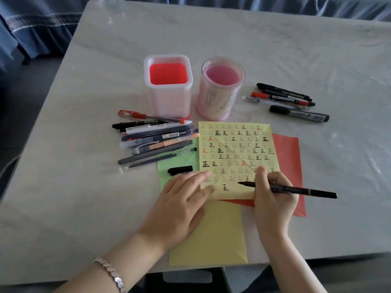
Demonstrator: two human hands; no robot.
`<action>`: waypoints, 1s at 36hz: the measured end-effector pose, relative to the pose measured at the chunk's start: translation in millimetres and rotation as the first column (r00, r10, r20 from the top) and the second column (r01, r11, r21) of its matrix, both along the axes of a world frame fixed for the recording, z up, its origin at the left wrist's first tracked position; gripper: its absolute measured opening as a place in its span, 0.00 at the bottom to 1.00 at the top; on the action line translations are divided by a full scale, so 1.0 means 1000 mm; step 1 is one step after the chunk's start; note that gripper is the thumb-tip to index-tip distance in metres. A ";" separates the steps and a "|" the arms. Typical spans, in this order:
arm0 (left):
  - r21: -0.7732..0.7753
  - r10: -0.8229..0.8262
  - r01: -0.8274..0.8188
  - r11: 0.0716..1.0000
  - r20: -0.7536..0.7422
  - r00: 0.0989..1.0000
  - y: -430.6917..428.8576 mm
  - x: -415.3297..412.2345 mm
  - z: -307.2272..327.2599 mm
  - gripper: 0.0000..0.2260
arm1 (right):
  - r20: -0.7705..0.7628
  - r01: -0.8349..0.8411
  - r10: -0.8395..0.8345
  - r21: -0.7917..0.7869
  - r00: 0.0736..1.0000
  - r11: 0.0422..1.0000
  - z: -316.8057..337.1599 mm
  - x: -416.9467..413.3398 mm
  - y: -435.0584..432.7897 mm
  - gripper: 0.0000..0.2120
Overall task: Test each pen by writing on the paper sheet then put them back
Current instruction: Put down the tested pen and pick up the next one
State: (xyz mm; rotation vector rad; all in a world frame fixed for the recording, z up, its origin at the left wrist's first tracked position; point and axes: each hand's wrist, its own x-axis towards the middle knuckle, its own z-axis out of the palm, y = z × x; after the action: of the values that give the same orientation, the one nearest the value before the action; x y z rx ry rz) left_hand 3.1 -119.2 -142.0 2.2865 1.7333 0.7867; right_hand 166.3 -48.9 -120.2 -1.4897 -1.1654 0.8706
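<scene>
**Next mark goes in the bottom row**

The black pen [285, 188] points its tip at the yellow sheet's [232, 144] last row, beside the newest mark. Your right hand's [273, 201] grip pinches it. Your left hand [179, 204] lies flat, pinning the paper. Write lightly. The cap [180, 170] lies just left of the sheet.

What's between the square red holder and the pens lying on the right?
The round pink holder stands between them, as the head view shows.
</scene>
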 end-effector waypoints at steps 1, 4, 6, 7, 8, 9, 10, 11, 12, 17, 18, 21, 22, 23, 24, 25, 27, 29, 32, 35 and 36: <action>0.010 0.066 -0.066 0.998 -0.008 0.998 0.000 -0.001 0.000 0.15 | 0.006 -0.003 0.003 -0.017 1.000 1.000 0.000 0.004 0.001 0.17; -0.001 0.279 -0.280 0.960 -0.029 0.960 0.005 -0.006 0.005 0.15 | 0.007 -0.029 0.029 -0.046 1.000 0.999 0.005 0.012 0.003 0.15; 0.003 0.354 -0.355 0.935 -0.047 0.934 0.010 -0.012 0.011 0.14 | -0.010 -0.068 0.068 -0.054 0.998 0.996 0.010 0.015 0.004 0.15; 0.007 0.364 -0.365 0.931 -0.056 0.930 0.012 -0.014 0.013 0.14 | -0.015 -0.091 0.090 -0.058 0.996 0.994 0.012 0.017 0.005 0.15; 0.009 0.361 -0.361 0.932 -0.070 0.930 0.014 -0.017 0.014 0.14 | -0.017 -0.112 0.112 -0.064 0.994 0.992 0.015 0.017 0.006 0.15; 0.005 0.355 -0.356 0.935 -0.087 0.931 0.015 -0.020 0.015 0.14 | -0.027 -0.135 0.133 -0.071 0.991 0.988 0.019 0.017 0.007 0.15; -0.001 0.345 -0.347 0.938 -0.100 0.933 0.016 -0.021 0.015 0.13 | -0.053 -0.156 0.152 -0.078 0.987 0.985 0.023 0.017 0.008 0.15; 0.004 0.338 -0.340 0.941 -0.107 0.935 0.016 -0.023 0.015 0.11 | -0.101 -0.175 0.166 -0.091 0.981 0.980 0.028 0.016 0.008 0.14; 0.013 0.337 -0.337 0.941 -0.112 0.935 0.016 -0.023 0.014 0.08 | -0.165 -0.194 0.175 -0.109 0.971 0.975 0.033 0.015 0.009 0.13; -0.151 0.361 -0.361 0.920 -0.030 0.932 0.013 -0.022 0.021 0.08 | -0.390 -0.340 0.261 -0.149 0.883 0.929 0.050 0.010 0.009 0.21; -0.221 0.372 -0.352 0.909 0.055 0.926 0.013 -0.021 0.026 0.11 | -0.402 -0.365 0.279 -0.155 0.872 0.918 0.053 0.009 0.009 0.22; -0.385 0.448 -0.312 0.869 0.338 0.828 0.015 -0.014 0.042 0.07 | -0.439 -0.405 0.299 -0.169 0.847 0.899 0.060 0.008 0.007 0.21; -0.401 0.451 -0.290 0.869 0.399 0.799 0.015 -0.012 0.046 0.05 | -0.451 -0.413 0.301 -0.172 0.840 0.894 0.063 0.007 0.006 0.21; -0.407 0.446 -0.265 0.874 0.456 0.770 0.016 -0.010 0.049 0.03 | -0.465 -0.422 0.302 -0.176 0.832 0.889 0.065 0.006 0.006 0.20; -0.418 0.442 -0.237 0.877 0.509 0.739 0.016 -0.009 0.054 0.04 | -0.479 -0.430 0.303 -0.179 0.824 0.885 0.068 0.005 0.006 0.18; -0.426 0.434 -0.207 0.881 0.552 0.712 0.017 -0.008 0.057 0.05 | -0.489 -0.437 0.305 -0.182 0.817 0.881 0.071 0.004 0.006 0.18; -0.439 0.417 -0.154 0.885 0.602 0.681 0.018 -0.005 0.062 0.06 | -0.498 -0.445 0.308 -0.183 0.811 0.877 0.075 0.002 0.005 0.17; -0.436 0.402 -0.130 0.890 0.620 0.673 0.019 -0.002 0.066 0.06 | -0.491 -0.446 0.313 -0.177 0.813 0.878 0.078 0.001 0.005 0.17; -0.420 0.385 -0.121 0.900 0.633 0.671 0.021 0.001 0.071 0.06 | -0.482 -0.439 0.308 -0.183 0.820 0.880 0.081 0.001 0.005 0.17; -0.406 0.364 -0.108 0.907 0.629 0.687 0.022 0.003 0.074 0.07 | -0.471 -0.437 0.309 -0.189 0.826 0.879 0.083 0.000 0.004 0.17; -0.399 0.355 -0.108 0.911 0.620 0.700 0.023 0.003 0.074 0.08 | -0.467 -0.437 0.310 -0.192 0.828 0.879 0.083 0.000 0.004 0.17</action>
State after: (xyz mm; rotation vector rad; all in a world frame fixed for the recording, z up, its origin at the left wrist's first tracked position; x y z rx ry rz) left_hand 6.3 -96.5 -67.8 1.2995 1.6265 1.1012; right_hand 166.4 -44.6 -37.4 -1.2125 -1.0428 1.6180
